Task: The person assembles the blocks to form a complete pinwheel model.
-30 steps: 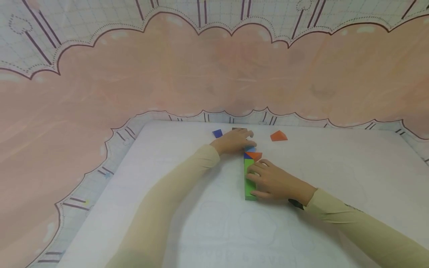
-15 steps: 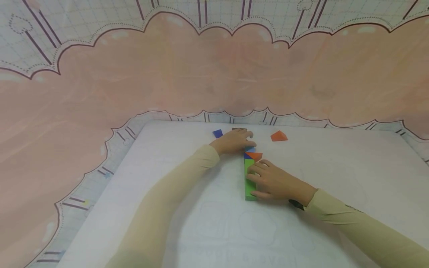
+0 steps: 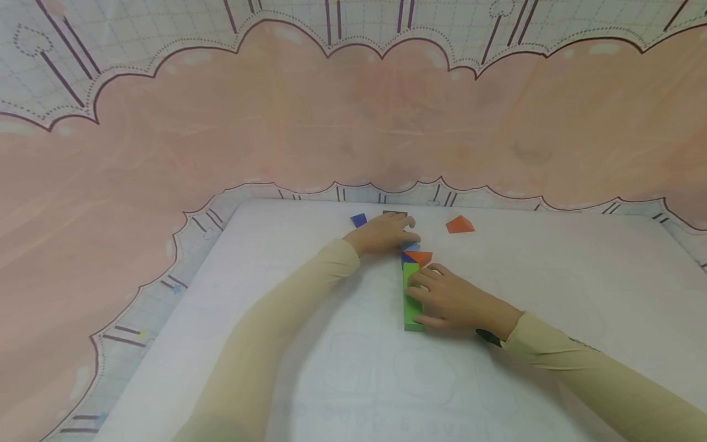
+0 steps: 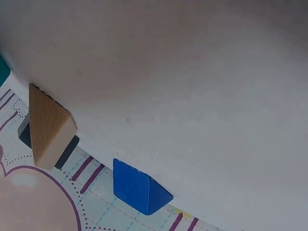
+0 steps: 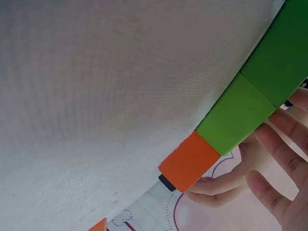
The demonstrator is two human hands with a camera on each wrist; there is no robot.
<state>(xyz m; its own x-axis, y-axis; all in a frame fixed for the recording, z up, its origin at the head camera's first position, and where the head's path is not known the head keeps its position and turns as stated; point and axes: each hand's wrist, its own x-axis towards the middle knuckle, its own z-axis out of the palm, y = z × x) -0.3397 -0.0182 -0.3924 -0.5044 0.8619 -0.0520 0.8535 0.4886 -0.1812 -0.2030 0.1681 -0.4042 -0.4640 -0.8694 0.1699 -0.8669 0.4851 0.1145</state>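
Observation:
Over the far end of a row of coloured blocks, my left hand point(image 3: 382, 234) has its thumb against a light blue block point(image 3: 411, 246); its other fingers bend loosely beyond it. An orange triangular block point(image 3: 422, 256) and a dark blue one point(image 3: 406, 258) adjoin a long green piece point(image 3: 412, 313). My right hand point(image 3: 450, 299) rests its spread fingers on that green part, thumb near its close end. In the right wrist view, a dark green block point(image 5: 281, 55), a light green block point(image 5: 237, 114) and an orange block face point(image 5: 189, 161) line up end to end.
Near the table's far edge lie a loose blue wedge point(image 3: 359, 220) and an orange wedge point(image 3: 460, 224). A wood-coloured triangular block point(image 4: 50, 130) with black block parts behind it stands beyond my left hand. The white table point(image 3: 221, 307) ends against a patterned cloth point(image 3: 331, 123).
My left hand has shifted very slightly to the left. My right hand and the row of blocks stay in place.

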